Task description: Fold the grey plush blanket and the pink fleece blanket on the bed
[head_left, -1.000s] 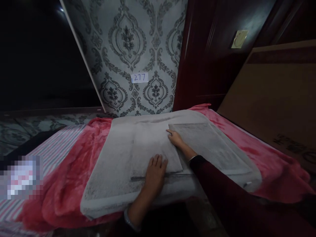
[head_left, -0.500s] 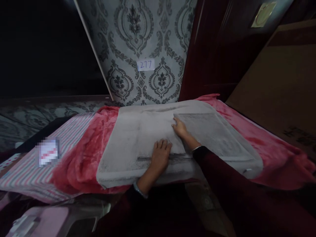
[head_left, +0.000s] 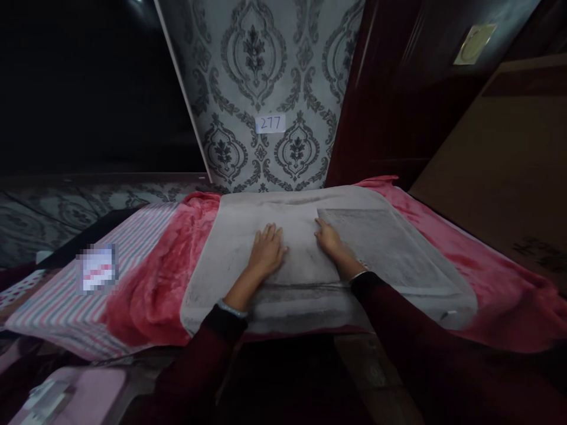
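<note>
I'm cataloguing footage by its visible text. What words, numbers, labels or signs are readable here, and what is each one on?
"277": handwritten in blue on the white slip on the patterned wallpaper.
Unreadable: dark markings on the cardboard box at right, too dim and blurred.
Unreadable: whatever the pixelated item on the striped cloth may show.
I can make out no other text.

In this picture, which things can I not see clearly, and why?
Head view:
Pale fabric under the left hand: hidden by the hand.
Dark screen: cut off by left and top edges.
Bright rectangle: details lost to pixelation.
Cardboard box: cut off by right edge; marks too dim.
</note>
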`<control>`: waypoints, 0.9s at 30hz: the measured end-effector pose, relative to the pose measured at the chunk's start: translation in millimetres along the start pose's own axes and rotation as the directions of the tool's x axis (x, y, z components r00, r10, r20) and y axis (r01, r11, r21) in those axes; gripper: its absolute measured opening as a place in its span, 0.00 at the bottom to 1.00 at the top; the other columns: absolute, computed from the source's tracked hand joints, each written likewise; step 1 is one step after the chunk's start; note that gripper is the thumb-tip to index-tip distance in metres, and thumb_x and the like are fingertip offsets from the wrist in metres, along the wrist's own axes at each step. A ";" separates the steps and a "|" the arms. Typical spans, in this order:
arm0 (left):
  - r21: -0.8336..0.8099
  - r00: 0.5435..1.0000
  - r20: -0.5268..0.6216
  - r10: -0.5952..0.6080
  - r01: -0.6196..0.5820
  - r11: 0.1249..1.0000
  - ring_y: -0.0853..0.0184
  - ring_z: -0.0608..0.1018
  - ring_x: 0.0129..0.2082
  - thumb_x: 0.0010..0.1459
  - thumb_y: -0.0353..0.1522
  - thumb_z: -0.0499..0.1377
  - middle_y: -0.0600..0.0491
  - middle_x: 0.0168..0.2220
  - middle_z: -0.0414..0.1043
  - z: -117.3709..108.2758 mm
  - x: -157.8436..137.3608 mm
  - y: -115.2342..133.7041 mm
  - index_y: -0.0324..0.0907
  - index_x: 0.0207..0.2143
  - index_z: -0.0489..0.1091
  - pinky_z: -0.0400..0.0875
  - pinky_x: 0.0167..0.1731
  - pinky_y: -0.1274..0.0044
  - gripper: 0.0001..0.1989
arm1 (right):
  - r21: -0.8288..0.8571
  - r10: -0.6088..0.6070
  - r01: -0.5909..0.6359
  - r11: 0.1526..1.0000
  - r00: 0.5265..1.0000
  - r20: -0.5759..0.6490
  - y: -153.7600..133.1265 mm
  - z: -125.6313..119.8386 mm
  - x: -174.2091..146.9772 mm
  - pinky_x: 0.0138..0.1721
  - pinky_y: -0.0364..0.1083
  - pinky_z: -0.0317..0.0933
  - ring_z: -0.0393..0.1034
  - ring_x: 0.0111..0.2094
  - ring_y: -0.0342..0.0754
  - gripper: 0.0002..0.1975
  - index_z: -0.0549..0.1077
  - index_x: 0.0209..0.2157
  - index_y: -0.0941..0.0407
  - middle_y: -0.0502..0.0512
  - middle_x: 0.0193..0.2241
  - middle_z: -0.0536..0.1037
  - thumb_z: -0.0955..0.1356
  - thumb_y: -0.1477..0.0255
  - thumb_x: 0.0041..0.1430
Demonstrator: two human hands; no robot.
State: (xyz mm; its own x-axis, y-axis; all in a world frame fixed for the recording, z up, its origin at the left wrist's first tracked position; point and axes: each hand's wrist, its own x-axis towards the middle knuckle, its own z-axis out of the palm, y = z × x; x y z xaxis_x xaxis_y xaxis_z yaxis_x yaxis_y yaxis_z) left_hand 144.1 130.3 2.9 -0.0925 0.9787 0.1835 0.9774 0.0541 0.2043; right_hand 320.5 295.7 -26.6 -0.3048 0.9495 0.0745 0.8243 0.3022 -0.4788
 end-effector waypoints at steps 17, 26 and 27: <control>0.109 0.988 0.147 -0.045 0.029 0.994 0.48 0.50 0.75 0.69 0.42 0.52 0.38 0.75 0.46 22.1 -3.1 -17.2 0.41 0.72 0.56 0.53 0.68 0.49 0.32 | -0.259 -0.251 0.276 0.926 0.960 0.125 -23.8 22.6 -29.8 0.70 0.66 0.43 0.39 0.75 0.60 0.35 0.51 0.74 0.56 0.66 0.75 0.46 0.58 0.56 0.74; 0.060 0.991 0.098 -0.088 0.082 0.995 0.57 0.59 0.73 0.71 0.32 0.45 0.38 0.72 0.56 -14.3 100.8 -30.6 0.38 0.68 0.61 0.57 0.68 0.61 0.26 | -0.188 -0.243 0.265 0.946 0.961 0.132 -66.3 -5.5 31.3 0.70 0.65 0.43 0.43 0.74 0.59 0.31 0.53 0.74 0.54 0.63 0.75 0.50 0.56 0.58 0.76; 0.065 0.990 0.096 -0.100 0.094 0.993 0.56 0.56 0.74 0.71 0.33 0.46 0.38 0.73 0.53 -10.4 112.3 -30.4 0.37 0.69 0.59 0.54 0.69 0.58 0.27 | -0.192 -0.260 0.281 0.941 0.958 0.123 -66.8 -2.0 38.7 0.70 0.66 0.42 0.41 0.75 0.59 0.30 0.53 0.74 0.53 0.61 0.75 0.49 0.56 0.59 0.76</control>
State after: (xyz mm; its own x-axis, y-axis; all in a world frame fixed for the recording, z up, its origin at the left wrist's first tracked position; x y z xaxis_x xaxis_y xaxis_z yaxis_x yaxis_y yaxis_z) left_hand 102.0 236.5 27.3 -0.1715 0.9828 0.0686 0.9745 0.1591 0.1581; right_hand 254.6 312.5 10.0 -0.5655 0.8201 0.0880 0.7812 0.5668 -0.2617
